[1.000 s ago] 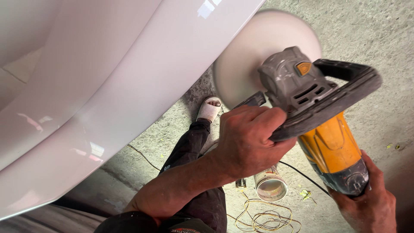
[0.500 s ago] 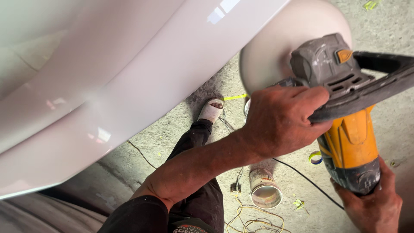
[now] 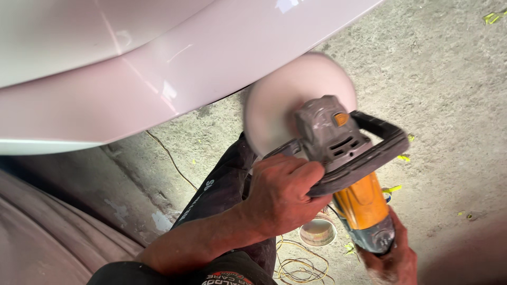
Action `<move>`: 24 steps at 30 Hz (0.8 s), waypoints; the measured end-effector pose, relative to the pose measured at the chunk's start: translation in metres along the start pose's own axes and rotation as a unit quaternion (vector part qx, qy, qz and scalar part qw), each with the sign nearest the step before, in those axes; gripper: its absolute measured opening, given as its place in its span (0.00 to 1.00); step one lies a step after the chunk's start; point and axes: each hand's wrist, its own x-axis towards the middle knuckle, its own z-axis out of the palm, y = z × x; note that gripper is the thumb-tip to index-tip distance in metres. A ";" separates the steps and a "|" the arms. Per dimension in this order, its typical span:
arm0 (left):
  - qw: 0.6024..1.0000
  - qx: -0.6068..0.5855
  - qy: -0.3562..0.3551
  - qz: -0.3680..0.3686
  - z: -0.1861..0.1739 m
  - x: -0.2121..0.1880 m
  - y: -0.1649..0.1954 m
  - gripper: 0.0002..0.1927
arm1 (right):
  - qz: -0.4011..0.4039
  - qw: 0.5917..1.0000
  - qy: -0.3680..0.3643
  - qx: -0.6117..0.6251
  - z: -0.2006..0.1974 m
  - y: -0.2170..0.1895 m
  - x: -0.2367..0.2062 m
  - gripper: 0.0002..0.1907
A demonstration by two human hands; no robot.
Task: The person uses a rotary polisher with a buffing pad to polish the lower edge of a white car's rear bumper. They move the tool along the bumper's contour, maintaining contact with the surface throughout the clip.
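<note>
I hold a power polisher with a grey head [image 3: 327, 132], an orange body [image 3: 364, 203] and a round white pad [image 3: 288, 97]. The pad looks blurred and sits right at the lower edge of a glossy white car panel [image 3: 158, 79]. My left hand [image 3: 282, 195] is wrapped around the black loop handle [image 3: 369, 155]. At the bottom right, my right hand [image 3: 393, 258] grips the rear end of the orange body. Whether the pad touches the panel is unclear.
Rough concrete floor [image 3: 443, 79] lies below. A small open tin [image 3: 317, 232] stands under the tool beside a coil of yellowish cable [image 3: 296, 264]. A thin wire [image 3: 169, 155] runs along the floor. My dark trouser leg [image 3: 222, 190] is under my left arm.
The polisher has moved left and down in the view along the panel's lower edge. The panel now fills the top left, and the shoe seen earlier is out of sight.
</note>
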 end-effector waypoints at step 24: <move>0.996 -0.063 0.011 0.063 0.046 0.080 -0.004 0.17 | 0.026 0.991 0.117 -0.058 -0.067 -0.023 0.018 0.54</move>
